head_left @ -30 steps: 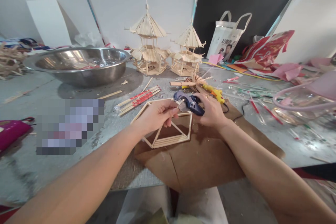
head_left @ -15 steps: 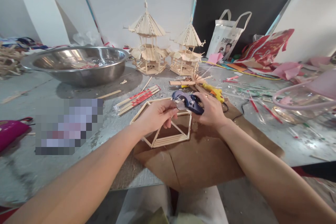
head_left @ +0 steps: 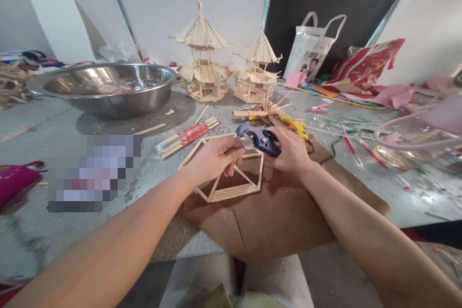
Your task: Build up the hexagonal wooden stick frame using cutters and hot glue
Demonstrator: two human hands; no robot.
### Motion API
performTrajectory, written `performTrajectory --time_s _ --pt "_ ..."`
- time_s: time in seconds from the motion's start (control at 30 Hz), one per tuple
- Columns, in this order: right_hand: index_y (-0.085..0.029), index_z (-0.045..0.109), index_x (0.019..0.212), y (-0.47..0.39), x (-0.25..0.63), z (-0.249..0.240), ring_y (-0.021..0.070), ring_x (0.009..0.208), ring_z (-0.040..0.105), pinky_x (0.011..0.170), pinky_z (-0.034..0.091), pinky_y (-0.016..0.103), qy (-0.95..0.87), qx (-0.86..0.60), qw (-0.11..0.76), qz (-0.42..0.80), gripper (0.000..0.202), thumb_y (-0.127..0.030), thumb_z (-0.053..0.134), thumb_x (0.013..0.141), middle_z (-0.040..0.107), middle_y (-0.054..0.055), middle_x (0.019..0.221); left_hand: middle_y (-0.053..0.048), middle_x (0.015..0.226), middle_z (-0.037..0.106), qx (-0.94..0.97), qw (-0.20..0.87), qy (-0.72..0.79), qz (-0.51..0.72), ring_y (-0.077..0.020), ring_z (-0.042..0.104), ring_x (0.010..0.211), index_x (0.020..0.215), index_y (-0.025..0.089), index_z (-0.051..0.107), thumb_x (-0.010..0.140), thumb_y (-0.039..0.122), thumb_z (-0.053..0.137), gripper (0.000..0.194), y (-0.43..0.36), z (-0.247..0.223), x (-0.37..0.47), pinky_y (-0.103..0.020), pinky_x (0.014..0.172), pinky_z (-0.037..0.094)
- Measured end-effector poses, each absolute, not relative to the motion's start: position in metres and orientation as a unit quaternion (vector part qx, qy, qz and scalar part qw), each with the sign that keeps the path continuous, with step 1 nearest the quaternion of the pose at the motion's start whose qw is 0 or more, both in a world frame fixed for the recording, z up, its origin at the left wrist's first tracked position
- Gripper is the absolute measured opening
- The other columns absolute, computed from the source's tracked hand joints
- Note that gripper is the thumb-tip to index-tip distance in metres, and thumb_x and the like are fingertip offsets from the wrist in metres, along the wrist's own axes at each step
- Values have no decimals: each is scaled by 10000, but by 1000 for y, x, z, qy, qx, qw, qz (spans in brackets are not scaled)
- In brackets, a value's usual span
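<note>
My right hand (head_left: pixel 290 150) is wrapped round a dark blue tool (head_left: pixel 265 140) with a rounded head, perhaps a tape dispenser or cutter. Close to its left end, the thumb and fingers of my left hand (head_left: pixel 220 155) are pinched together; what they hold is too small to make out. Both hands are above a flat frame of thin wooden sticks (head_left: pixel 236 193) with crossing braces. That frame lies on a brown paper sheet (head_left: pixel 281 224), and my left hand hides part of it.
Wrapped chopsticks (head_left: pixel 191 135) lie behind the frame, with a yellow glue gun (head_left: pixel 294 126) to the right. Two stick pagodas (head_left: pixel 202 77) stand at the back. A steel basin (head_left: pixel 119 98) is at back left, a pink-rimmed clear container (head_left: pixel 420 143) at right.
</note>
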State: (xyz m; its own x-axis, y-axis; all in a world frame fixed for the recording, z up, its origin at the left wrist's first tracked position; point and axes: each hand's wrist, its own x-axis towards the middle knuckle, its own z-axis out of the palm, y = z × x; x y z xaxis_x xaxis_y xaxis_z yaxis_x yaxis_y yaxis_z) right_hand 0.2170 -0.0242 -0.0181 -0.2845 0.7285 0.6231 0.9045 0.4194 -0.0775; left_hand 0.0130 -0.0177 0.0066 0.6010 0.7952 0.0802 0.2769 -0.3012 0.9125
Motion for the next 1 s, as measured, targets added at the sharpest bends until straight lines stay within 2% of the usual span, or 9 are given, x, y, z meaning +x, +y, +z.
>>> performTrajectory --time_s 0.4,0.73,1.0 --pt "-182 512 973 -24 217 -19 242 772 578 651 428 323 -785 -532 292 -121 406 -332 526 596 622 77 869 40 616 501 757 477 353 273 -21 460 378 730 157 473 772 298 437 152 -17 4 13 -142 366 401" --pt "-184 518 982 -24 217 -19 243 771 576 632 429 329 -769 -565 275 -114 409 -348 529 607 630 79 879 37 613 499 742 506 347 272 -21 462 360 701 143 448 778 305 436 180 -20 7 15 -137 348 398" --pt "-192 547 882 -23 217 -21 247 663 570 574 415 340 -753 -593 258 -121 319 -385 508 632 621 72 713 32 595 530 738 506 362 261 -24 446 348 734 140 499 770 347 448 216 -20 7 15 -140 347 363"
